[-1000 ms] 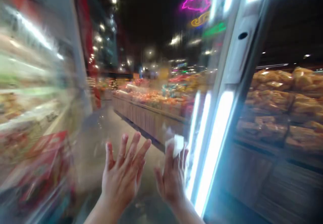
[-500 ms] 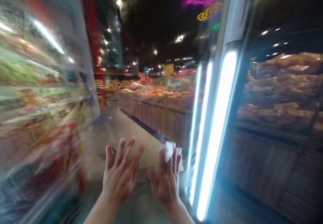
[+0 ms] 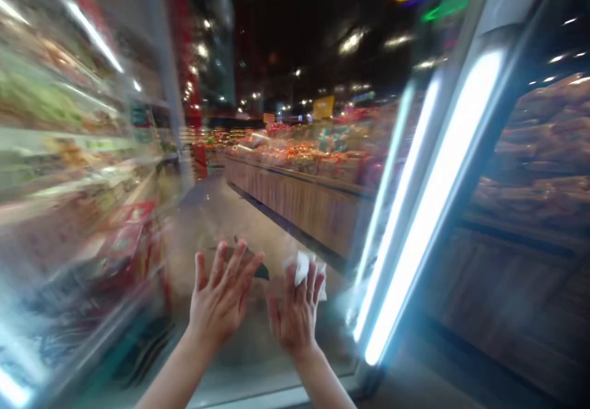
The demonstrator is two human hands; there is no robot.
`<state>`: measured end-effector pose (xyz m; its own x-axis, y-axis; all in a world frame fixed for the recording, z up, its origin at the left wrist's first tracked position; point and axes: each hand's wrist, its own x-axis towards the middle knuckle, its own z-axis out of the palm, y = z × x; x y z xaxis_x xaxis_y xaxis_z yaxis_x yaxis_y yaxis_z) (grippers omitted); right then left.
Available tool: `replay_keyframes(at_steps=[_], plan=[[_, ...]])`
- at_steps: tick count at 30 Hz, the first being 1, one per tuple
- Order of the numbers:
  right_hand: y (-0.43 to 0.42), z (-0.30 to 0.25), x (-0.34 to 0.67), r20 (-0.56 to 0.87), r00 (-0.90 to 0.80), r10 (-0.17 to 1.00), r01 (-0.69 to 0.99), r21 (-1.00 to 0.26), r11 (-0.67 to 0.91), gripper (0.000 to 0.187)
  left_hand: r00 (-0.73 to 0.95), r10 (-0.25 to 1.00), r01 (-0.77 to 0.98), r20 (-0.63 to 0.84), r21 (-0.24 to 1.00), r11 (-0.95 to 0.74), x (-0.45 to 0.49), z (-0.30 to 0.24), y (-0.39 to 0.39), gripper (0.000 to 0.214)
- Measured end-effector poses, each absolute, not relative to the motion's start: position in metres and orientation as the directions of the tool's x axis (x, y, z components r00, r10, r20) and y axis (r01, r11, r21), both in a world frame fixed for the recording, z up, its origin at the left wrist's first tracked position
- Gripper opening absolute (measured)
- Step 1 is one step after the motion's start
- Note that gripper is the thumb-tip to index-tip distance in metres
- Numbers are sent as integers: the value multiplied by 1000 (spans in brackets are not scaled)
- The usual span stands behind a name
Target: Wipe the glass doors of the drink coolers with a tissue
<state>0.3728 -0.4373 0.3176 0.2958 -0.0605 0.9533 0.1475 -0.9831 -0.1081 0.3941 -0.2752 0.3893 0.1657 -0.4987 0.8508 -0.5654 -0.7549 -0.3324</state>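
Observation:
My left hand (image 3: 216,301) is spread with its fingers stretched out, palm facing away, holding nothing. It appears to rest flat on a clear glass pane (image 3: 258,360), whose bottom edge shows below. Beside it, my right hand (image 3: 296,313) is also flat, with a crumpled white tissue (image 3: 302,267) showing between and behind its fingers. Part of that tissue is hidden by the fingers. To the right of both hands, bright white light tubes (image 3: 437,194) run at a slant along the pane's frame.
Blurred shelves (image 3: 69,150) of packaged goods line the left, with red packs (image 3: 126,230) low down. Through the glass, a floor aisle (image 3: 207,218) runs past a long wood-panelled display counter (image 3: 295,203). More stacked goods (image 3: 548,144) stand at far right.
The light tubes and frame have swung rightward and lean more, and the pane's bottom edge has come into view. Both hands keep nearly the same pose, the right one slightly further left.

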Motion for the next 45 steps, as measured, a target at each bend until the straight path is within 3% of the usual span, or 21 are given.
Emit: replay_keyframes(at_steps=[3,9,15,22,29,36,42,45], plan=[[-417,297,371,951,306,-40,147,-89,-985,80,175,-496,-560,851,-328,-761,395,386,-263,67],[-411,373,386,963,256,-80,195,-132,-972,83,183,-426,-506,886,-286,-813,397,377,-236,73],[-374,303,372,953,301,12,182,-46,-982,76,196,-412,-522,890,-261,-812,396,367,-221,73],[-366,364,386,956,292,-35,216,-102,-971,84,210,-352,-510,912,-205,-836,397,366,-212,74],[-340,302,374,948,300,110,261,29,-965,78,236,-285,-494,929,-138,-859,398,357,-176,77],[-318,381,389,958,279,64,297,-23,-955,84,227,-271,-486,935,-133,-864,399,355,-162,76],[-306,301,373,944,298,143,298,51,-953,81,259,-206,-445,944,-73,-893,400,347,-144,81],[-301,323,379,942,294,160,318,61,-946,82,265,-186,-440,946,-53,-896,401,342,-137,82]])
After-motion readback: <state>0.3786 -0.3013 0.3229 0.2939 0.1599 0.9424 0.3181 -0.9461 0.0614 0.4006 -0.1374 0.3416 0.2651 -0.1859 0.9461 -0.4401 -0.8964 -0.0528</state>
